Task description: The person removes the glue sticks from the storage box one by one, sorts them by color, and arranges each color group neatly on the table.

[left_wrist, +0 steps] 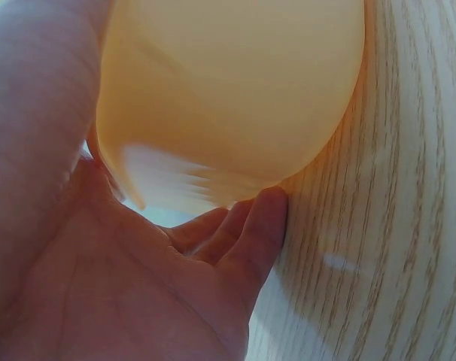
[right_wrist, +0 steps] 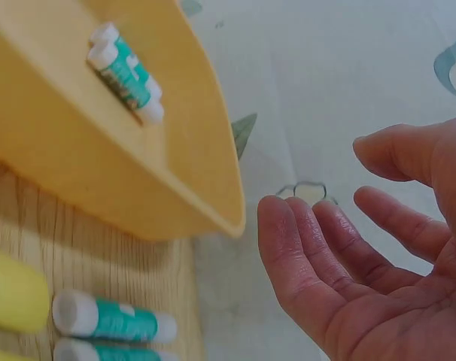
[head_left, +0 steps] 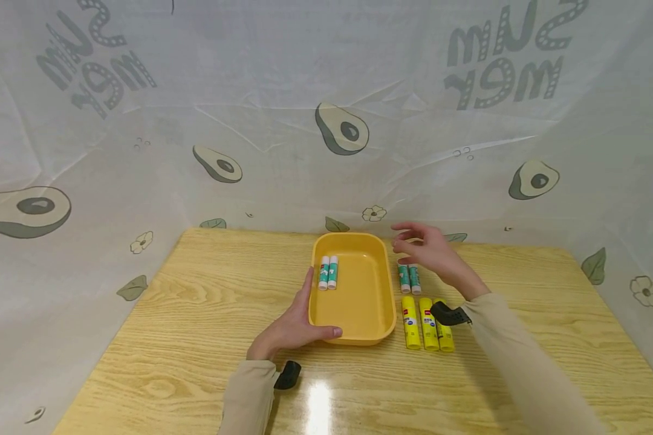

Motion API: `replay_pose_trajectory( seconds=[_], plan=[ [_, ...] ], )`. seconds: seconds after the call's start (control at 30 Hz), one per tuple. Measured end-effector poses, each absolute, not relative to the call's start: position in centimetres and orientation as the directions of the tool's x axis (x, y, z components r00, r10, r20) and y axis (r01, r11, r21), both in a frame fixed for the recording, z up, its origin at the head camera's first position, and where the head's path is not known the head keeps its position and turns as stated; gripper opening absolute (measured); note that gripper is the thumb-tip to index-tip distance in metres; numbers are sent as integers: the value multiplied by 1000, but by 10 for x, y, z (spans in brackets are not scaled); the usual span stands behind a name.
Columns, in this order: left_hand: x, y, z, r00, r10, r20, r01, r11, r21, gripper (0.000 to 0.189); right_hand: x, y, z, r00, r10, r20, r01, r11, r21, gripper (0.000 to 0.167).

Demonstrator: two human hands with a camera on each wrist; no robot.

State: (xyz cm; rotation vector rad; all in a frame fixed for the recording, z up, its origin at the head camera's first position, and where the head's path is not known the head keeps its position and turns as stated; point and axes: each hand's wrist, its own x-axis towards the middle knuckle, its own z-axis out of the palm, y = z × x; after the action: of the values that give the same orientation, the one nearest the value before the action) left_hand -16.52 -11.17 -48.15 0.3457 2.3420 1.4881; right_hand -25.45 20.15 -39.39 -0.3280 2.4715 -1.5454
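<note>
Orange-yellow, a shallow tray point(head_left: 361, 296) is lying between the person's two hands on a wood-grained table point(head_left: 207, 314). The left hand point(head_left: 291, 323) is gripping the tray's near left corner, its thumb reaching over the near rim and its fingers running along the left wall. Just to the right of those fingers, inside the tray, two teal-and-white glue sticks point(head_left: 333, 273) are lying side by side close to the left wall. Across the tray from the left hand, the right hand point(head_left: 432, 248) is hovering past the right rim, its fingers gently bent and its thumb standing apart from them. Below it and slightly nearer the person, two more teal-and-white sticks point(head_left: 415, 281) are resting together on the wood, the hand partly covering their far ends in the head view. Nearer the person than that pair, under the right wrist, three yellow glue sticks point(head_left: 427, 326) are lying in a row, the rightmost being partly hidden by a black wrist camera point(head_left: 450, 315). Behind each hand, a beige sleeve point(head_left: 528, 362) is covering the forearm. Beyond both hands, a pale cloth point(head_left: 283, 60) is hanging behind the table, showing printed avocados point(head_left: 341, 128).
</note>
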Motion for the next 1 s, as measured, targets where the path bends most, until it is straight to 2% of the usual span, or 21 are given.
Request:
replay_pose_trajectory(
  seconds=[0.67, 1.0],
  plan=[
    [-164, -113, -478, -905, 394, -163, 11, 404, 915, 135, -261, 145, -398, -938, -342, -48, -73, 332, -940, 46],
    [-165, -112, -480, -906, 388, -170, 9, 419, 908, 134, -268, 125, -408, -933, -351, -77, -49, 337, -940, 46]
  ],
)
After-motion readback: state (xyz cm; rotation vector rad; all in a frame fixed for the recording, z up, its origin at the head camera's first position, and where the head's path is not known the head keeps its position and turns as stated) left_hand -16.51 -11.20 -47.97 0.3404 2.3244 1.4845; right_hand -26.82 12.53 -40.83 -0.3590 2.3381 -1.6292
